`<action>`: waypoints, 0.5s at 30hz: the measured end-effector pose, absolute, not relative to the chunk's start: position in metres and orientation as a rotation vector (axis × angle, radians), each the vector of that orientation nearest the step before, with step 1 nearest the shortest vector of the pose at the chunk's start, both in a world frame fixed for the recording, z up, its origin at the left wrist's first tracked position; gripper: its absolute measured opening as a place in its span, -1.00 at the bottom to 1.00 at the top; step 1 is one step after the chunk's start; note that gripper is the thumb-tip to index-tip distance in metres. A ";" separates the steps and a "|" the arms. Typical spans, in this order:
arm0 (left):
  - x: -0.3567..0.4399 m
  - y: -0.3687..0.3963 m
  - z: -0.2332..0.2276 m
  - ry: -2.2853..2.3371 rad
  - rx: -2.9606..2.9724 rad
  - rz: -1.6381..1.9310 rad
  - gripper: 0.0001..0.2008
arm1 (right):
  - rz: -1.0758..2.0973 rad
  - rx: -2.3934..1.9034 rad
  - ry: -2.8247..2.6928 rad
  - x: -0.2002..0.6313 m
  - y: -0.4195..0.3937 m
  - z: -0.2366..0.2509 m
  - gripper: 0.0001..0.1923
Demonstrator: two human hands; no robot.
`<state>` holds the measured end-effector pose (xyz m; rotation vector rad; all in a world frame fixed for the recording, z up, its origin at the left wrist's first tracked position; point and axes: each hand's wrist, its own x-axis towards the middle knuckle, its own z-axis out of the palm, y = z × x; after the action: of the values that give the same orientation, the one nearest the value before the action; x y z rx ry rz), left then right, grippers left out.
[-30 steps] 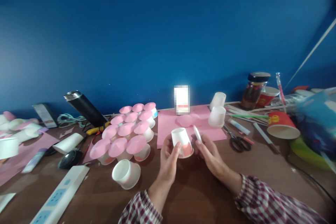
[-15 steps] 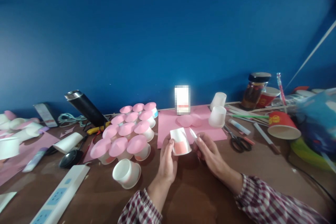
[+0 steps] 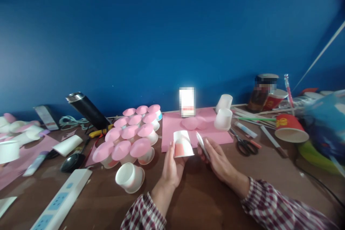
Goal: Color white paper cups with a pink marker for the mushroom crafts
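tapered white cup (image 3: 183, 145), salmon-patched

Cup (image 3: 182, 144) in left hand (image 3: 172, 168), pen (image 3: 201, 143) in right hand (image 3: 217, 159). Paper sheet (image 3: 172, 129) on table (image 3: 205, 201), behind hands. To left, paper cones (image 3: 129, 132) on rows of cups. Scissors (image 3: 246, 147) to right. Wall (image 3: 172, 36) at back.
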<state>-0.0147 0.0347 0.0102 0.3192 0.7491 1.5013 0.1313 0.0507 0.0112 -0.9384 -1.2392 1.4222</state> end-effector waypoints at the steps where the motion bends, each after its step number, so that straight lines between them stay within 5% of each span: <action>1: -0.015 0.035 0.012 0.745 0.308 1.496 -0.62 | 1.420 -0.935 -1.245 0.131 0.051 0.010 -0.52; 15: -0.025 0.037 0.020 0.588 0.050 1.346 -0.58 | 1.401 -0.934 -1.190 0.128 0.053 0.002 -0.65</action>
<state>-0.0252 0.0367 0.0199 0.0498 0.5878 1.3459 0.1281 0.0527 0.0018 -0.9341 -1.1898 1.4007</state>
